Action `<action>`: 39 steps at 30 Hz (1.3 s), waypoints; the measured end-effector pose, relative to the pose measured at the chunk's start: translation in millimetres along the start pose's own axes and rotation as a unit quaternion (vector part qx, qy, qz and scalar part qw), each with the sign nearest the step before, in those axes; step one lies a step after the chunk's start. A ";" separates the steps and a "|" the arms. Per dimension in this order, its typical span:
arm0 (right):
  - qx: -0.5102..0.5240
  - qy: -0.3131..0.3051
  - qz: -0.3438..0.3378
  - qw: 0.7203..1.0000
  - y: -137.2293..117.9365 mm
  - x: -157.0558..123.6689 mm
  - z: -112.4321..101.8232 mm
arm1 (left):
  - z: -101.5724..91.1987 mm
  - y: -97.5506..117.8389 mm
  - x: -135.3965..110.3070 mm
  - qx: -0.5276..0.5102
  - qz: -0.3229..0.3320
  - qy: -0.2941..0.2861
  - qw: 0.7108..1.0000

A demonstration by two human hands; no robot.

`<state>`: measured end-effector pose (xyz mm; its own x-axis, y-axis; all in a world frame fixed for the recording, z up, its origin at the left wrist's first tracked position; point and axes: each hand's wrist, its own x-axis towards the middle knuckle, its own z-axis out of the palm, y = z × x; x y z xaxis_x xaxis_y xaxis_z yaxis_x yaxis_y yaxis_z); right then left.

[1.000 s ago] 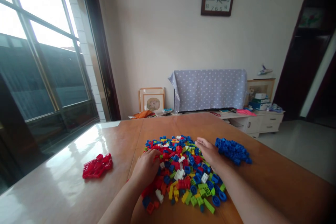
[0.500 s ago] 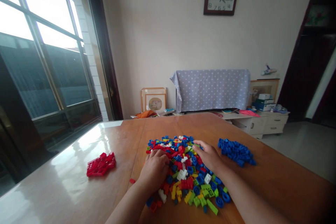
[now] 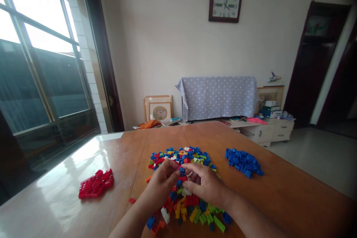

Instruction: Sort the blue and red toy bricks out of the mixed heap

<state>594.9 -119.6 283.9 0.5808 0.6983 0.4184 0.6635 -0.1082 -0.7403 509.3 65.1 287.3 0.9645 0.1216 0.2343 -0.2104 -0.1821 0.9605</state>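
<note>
A wide pile of mixed toy building bricks [image 3: 192,200] in red, blue, yellow, green and white lies on the table in front of me. Over its middle, my left hand [image 3: 164,178] is closed in a pinch, thumb against fingers. A small blue brick [image 3: 182,171] shows at its fingertips; whether it is held or lies behind them I cannot tell. My right hand [image 3: 205,184] faces it with curved fingers and the thumb apart, its index fingertip close to the left fingertips. The two hands hide much of the pile's centre.
A group of red pieces [image 3: 96,184] lies at the left on the shiny tabletop [image 3: 55,197]. A heap of blue bricks [image 3: 244,161] sits to the right. Beyond the table stands a low white cabinet [image 3: 275,132], with a dotted cloth [image 3: 219,96] above it.
My hands have moved from separate spots on the pile to meet above its middle, the right hand coming left and nearer. The view has turned slightly right.
</note>
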 end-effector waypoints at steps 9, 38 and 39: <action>-0.135 0.085 0.059 0.985 27.8 10.6 -22.0 | 0.9 0.6 1.5 0.084 0.004 0.022 0.996; -0.224 0.164 0.264 0.924 99.5 17.5 -62.4 | -25.3 -13.0 6.2 0.300 0.004 0.095 0.949; -0.216 0.172 0.269 0.923 101.9 17.5 -66.6 | -25.9 -13.2 6.4 0.303 0.005 0.094 0.948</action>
<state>704.1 -165.5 250.9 0.9469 0.2036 0.2487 0.3185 -0.6977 -0.6417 514.1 93.6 280.0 0.9053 0.2793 0.3201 -0.0338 -0.7037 0.7097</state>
